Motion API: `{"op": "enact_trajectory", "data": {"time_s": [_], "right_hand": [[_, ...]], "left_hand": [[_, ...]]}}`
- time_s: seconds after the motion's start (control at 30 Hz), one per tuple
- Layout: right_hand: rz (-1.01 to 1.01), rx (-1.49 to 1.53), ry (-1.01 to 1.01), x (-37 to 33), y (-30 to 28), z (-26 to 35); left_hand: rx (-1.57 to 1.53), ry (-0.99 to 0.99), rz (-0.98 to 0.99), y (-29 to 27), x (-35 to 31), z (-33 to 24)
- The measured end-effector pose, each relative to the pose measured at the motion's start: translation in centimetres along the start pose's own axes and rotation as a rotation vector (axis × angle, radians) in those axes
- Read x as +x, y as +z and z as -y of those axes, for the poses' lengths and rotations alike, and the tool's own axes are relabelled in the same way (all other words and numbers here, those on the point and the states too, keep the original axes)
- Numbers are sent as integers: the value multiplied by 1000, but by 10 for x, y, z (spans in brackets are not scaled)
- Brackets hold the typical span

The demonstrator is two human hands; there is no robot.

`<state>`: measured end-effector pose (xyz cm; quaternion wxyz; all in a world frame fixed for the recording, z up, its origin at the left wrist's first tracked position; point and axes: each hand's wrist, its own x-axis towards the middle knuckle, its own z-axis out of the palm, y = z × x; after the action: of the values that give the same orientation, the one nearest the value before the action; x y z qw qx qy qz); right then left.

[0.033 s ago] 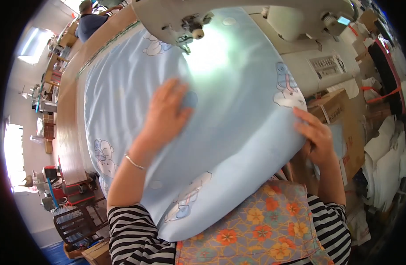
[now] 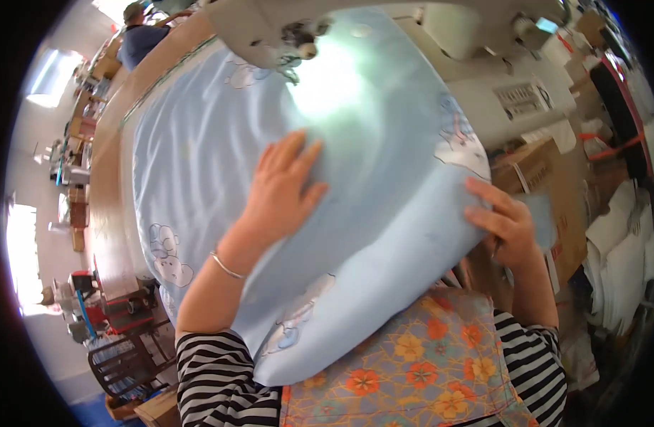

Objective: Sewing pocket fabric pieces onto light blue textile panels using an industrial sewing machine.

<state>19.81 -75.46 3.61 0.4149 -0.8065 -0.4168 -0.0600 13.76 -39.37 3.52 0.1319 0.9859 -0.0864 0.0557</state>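
Head camera, read as a dial with 12 at the top: a light-blue cartoon-print fabric (image 2: 384, 178) fills the middle, spreading from 12 o'clock down to 7, its near edge curving over the floral apron (image 2: 412, 370) at 5 o'clock. The lap probably takes some of the weight there, so that less of the cloth drags.

Just off centre toward 10 o'clock, the left hand (image 2: 288, 185) lies palm down with its fingers loosely spread and pinching nothing. It seems placed to steady the cloth near the lit patch below the sewing machine (image 2: 245, 25), whose presser-foot end sits close to 12 o'clock. Ripples run through the fabric on the 10 o'clock side of this hand, while the 2 o'clock side looks smoother.

At 3 o'clock, the right hand (image 2: 501, 220) is at the fabric's outer edge, its fingers partly curled and slightly apart over the top. Its thumb is hidden, so I cannot tell whether it pinches the border or merely supports it; the position suits keeping that side from sliding off toward the cardboard box (image 2: 572, 206) beyond, also at 3 o'clock.
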Motion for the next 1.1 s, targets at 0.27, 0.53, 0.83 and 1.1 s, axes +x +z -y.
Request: {"op": "enact_trajectory", "data": {"time_s": [0.27,0.53,0.83,1.1], "right_hand": [[6,134,153,-69,37,-84],[-406,-481,1121,-240,50,-179],[-308,-600,1249,-257,5,-196],[-679,-224,519,-42,-54,-58]], "left_hand": [[236,190,-62,61,-13,-78],[-113,507,73,110,-32,-83],[-636,338,416,106,-31,-87],[-1220,176,756,62,-21,-105]]}}
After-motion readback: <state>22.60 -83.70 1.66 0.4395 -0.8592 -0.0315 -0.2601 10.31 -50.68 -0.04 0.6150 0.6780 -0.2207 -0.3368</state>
